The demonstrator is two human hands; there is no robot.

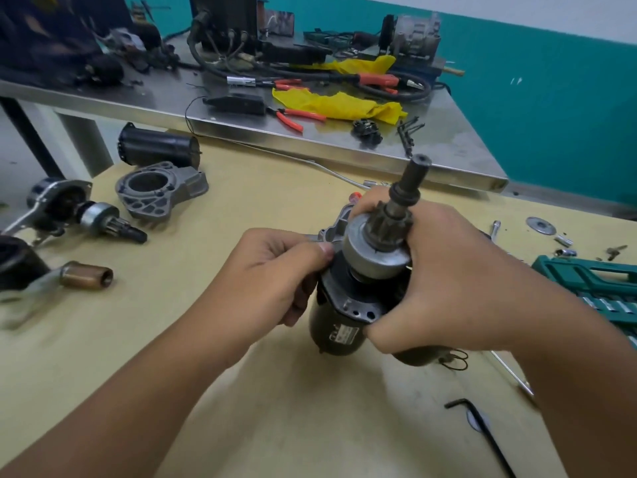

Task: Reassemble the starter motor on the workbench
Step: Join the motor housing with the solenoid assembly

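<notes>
Even, fairly bright indoor light falls from above, leaving soft shadows under the hands on the yellow worktop (241, 391). The far steel table (344, 143) shows dull glare. Wide-angle distortion bends the edges; parts at the near left are smeared by blur.

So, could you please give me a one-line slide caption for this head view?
Both hands, left and right, grip a dark cylindrical starter motor upright over the beige workbench.
</notes>
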